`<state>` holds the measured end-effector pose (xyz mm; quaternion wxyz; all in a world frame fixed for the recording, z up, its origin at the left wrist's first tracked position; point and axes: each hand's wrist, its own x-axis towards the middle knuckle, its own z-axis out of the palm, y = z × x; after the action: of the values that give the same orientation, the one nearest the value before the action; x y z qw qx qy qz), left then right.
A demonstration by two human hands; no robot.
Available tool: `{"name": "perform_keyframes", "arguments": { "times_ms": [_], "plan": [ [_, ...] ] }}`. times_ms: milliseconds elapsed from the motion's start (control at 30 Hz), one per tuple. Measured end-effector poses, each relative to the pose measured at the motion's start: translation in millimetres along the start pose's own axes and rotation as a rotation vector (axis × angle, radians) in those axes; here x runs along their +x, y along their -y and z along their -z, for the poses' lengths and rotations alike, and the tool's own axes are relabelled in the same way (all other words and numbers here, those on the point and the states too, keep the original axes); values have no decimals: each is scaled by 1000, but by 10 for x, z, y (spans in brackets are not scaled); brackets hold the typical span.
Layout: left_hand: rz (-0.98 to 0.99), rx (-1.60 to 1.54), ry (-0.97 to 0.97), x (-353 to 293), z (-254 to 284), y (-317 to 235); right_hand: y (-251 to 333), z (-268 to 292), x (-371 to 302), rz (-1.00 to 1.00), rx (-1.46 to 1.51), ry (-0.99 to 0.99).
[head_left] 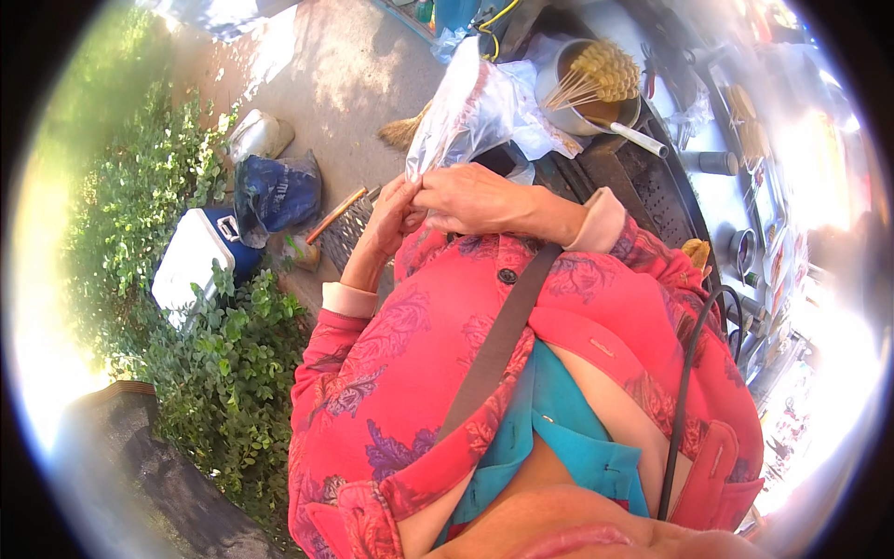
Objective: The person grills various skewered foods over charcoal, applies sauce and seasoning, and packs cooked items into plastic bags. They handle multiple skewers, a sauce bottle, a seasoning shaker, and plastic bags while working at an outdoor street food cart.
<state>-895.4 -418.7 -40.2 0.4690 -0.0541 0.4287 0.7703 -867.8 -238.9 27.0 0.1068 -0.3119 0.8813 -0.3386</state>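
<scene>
In front of my chest both hands are closed at the gathered end of a clear plastic bag [470,121]. My left hand [395,212] pinches it from the left, and my right hand [475,197] lies against the left one with its fingers on the plastic. The bag stretches up and away from my fingers; something reddish shows faintly through its far part. Just beyond my right hand stands a pot [549,98] with brown liquid. Skewers of yellowish, ridged food [607,71] rest in it, beside a light-coloured handle [639,139] that sticks out over the rim.
A dark metal stand [629,186] and a cluttered counter [712,200] lie to the right. On the left are a white-lidded blue cooler [194,261], a dark blue bag [277,194], a whitish jug [259,136] and leafy plants [223,363]. Broom bristles [402,131] show beyond my hands.
</scene>
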Motion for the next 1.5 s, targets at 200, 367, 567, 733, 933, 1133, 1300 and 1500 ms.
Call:
{"name": "perform_keyframes", "arguments": {
  "times_ms": [200,367,567,733,933,1133,1300,1500],
  "plan": [
    [15,-105,75,-166,-33,-111,-424,615,-523,-383,206,-601],
    [98,-85,15,-119,-361,-156,-1162,367,-424,-370,364,-914],
    [-460,1158,-78,616,-574,-213,-512,-128,-741,-679,23,-379],
    [-958,1908,456,756,-1002,-621,163,1262,-847,-741,-348,-82],
    [-666,989,537,997,-1673,-566,-636,1681,-1834,-566,693,-415],
    [310,37,485,2083,-2942,-303,-1256,1373,-2384,-492,888,-737],
    [120,452,296,2900,-3575,-9,-2606,1588,-3622,-1123,31,-1321],
    [-241,828,382,4156,-3755,742,-3471,1144,-3900,-1648,-358,-949]
  ]
}}
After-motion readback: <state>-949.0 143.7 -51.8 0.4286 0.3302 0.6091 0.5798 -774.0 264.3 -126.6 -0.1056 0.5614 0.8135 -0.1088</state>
